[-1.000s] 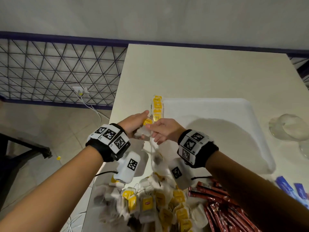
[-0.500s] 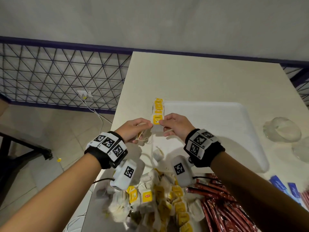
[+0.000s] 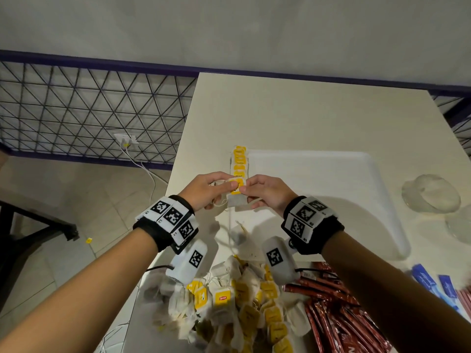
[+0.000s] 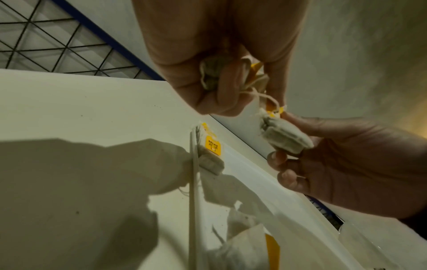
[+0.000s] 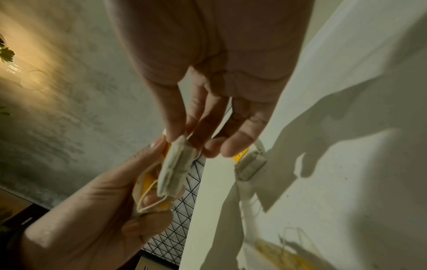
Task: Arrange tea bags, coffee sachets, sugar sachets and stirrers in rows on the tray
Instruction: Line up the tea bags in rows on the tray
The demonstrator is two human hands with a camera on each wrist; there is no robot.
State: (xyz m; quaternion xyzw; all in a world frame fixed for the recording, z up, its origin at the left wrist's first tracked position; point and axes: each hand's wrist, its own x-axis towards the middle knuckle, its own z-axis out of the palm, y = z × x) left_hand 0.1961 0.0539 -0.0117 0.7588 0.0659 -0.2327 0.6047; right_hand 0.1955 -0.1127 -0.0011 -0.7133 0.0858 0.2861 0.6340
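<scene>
Left hand (image 3: 207, 190): clutches spare tea bags, thumb on held tea bag (image 3: 237, 197) | Right hand (image 3: 265, 193): pinches same bag over tray (image 3: 331, 174) left edge | Advice: lay below row (image 3: 239, 163), tag up, string tucked.

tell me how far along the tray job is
Done: one short row of tea bags along the tray left edge. In hand: both the left hand and right hand pinch another tea bag. Left: tea bag pile, red sachets, blue sachets.
</scene>
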